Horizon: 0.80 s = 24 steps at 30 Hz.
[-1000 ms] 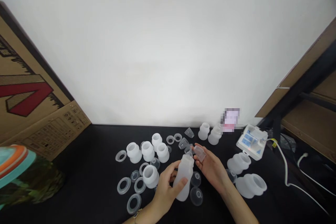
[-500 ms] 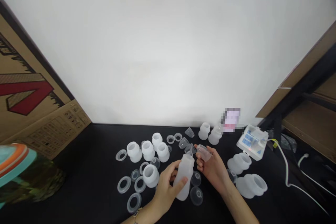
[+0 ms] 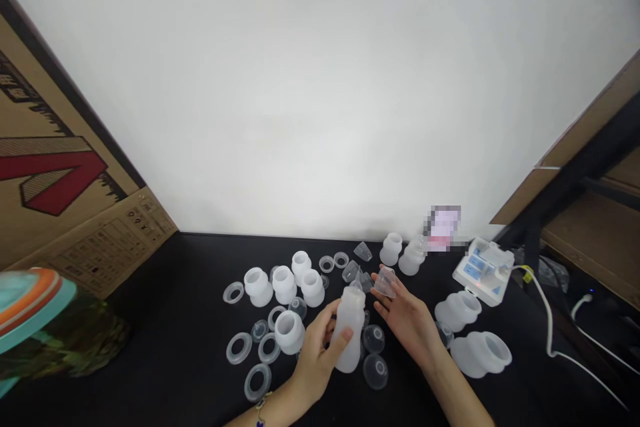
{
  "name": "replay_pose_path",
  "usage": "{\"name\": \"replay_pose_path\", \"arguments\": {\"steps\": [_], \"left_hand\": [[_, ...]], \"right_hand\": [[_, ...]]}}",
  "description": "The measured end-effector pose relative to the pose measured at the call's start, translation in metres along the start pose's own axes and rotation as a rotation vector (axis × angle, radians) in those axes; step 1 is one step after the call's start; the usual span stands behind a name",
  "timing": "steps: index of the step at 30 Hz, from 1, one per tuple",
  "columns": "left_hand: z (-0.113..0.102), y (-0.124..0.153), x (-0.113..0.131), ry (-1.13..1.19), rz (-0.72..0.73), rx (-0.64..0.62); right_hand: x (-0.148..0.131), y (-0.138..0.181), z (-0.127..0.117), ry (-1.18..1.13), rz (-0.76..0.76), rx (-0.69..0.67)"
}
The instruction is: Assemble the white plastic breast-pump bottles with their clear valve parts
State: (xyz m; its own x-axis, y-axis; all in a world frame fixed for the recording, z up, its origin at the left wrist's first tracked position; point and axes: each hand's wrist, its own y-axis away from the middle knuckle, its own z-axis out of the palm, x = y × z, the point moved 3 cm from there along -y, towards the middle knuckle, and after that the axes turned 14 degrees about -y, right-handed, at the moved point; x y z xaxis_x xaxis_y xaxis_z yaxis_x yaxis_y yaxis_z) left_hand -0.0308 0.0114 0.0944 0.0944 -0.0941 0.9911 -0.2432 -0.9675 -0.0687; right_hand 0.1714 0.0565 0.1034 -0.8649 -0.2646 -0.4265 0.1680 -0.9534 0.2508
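Observation:
My left hand (image 3: 320,352) is wrapped around a translucent white bottle (image 3: 350,337), held nearly upright above the table. The bottle has a clear pointed top (image 3: 357,280). To its right, my right hand (image 3: 409,319) is palm up and holds a clear tapered plastic cap (image 3: 385,282) at its fingers, the other fingers spread. The cap is apart from the bottle. Clear domed covers (image 3: 375,371) lie beside the bottle. Other clear caps (image 3: 351,271) lie just behind it. White wide-mouthed bottles (image 3: 289,331) and translucent rings (image 3: 258,382) are to the left of my left hand.
Two white bottles (image 3: 481,354) lie on the right, near a white power strip (image 3: 481,271) with a cable. More bottles (image 3: 391,249) stand by the wall. A cardboard box (image 3: 75,213) and a jar with a teal and orange lid (image 3: 37,300) are at the left.
The cap in my right hand has tipped more upright, and the fingers have spread. My left hand still holds the bottle, now straighter. The view has shifted slightly.

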Motion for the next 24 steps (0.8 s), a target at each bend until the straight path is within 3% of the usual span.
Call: {"name": "replay_pose_path", "arguments": {"steps": [17,24], "left_hand": [[-0.0006,0.0001,0.0009,-0.065,-0.015,0.004],[-0.0047,-0.0010,0.0069,-0.243,0.015,0.034]], "right_hand": [[-0.0007,0.0010,0.0004,0.045,-0.003,-0.015],[-0.0005,0.0013,0.0038,0.016,0.007,0.000]]}}
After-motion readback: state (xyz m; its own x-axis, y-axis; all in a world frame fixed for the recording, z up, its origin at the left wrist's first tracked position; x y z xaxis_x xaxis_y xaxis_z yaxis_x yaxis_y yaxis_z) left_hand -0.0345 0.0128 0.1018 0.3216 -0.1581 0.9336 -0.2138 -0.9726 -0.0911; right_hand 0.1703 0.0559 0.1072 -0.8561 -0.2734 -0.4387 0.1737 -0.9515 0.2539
